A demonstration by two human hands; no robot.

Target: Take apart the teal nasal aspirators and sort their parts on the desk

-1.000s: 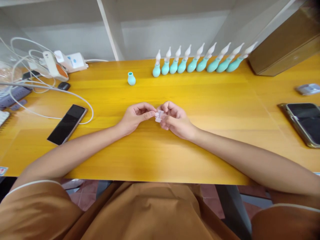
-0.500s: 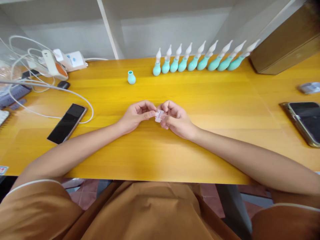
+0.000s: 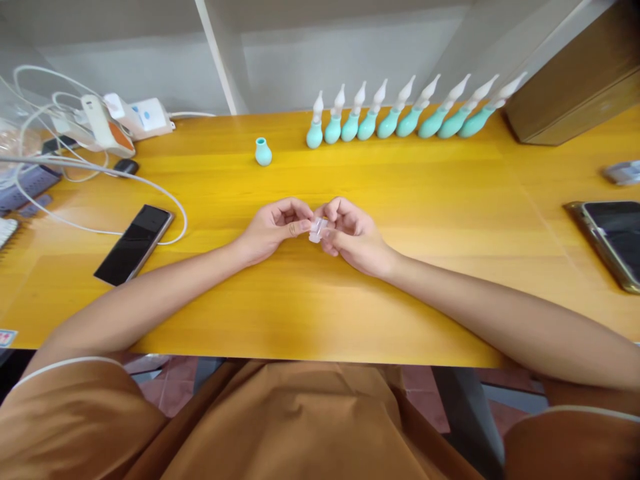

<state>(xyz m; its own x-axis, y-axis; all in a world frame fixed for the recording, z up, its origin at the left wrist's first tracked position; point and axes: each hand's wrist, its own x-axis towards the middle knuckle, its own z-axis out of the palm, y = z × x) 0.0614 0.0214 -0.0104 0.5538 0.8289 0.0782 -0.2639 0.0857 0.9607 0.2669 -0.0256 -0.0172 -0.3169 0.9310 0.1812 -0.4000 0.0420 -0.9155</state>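
Between my two hands is a small clear plastic piece [image 3: 317,231], held just above the yellow table [image 3: 300,307]. My left hand [image 3: 278,230] pinches its left side with thumb and fingertips. On the other side, my right hand [image 3: 353,237] grips it between thumb and curled fingers, which hide part of it. Beyond my hands stands a turquoise rubber bulb [image 3: 263,153] with an open top. To its right is a row of several bulb aspirators [image 3: 367,125], each a turquoise bulb with a clear, pointed tip.
A phone [image 3: 134,245] lies to the left beside a white cable [image 3: 175,200]. Chargers and a power block [image 3: 151,119] crowd the back left, near a black mouse-like object [image 3: 126,167]. At right are a second phone [image 3: 617,233] and a brown box [image 3: 565,80].
The view has shifted slightly. My hands keep nearly the same pose around the clear plastic piece, which looks turned a little.
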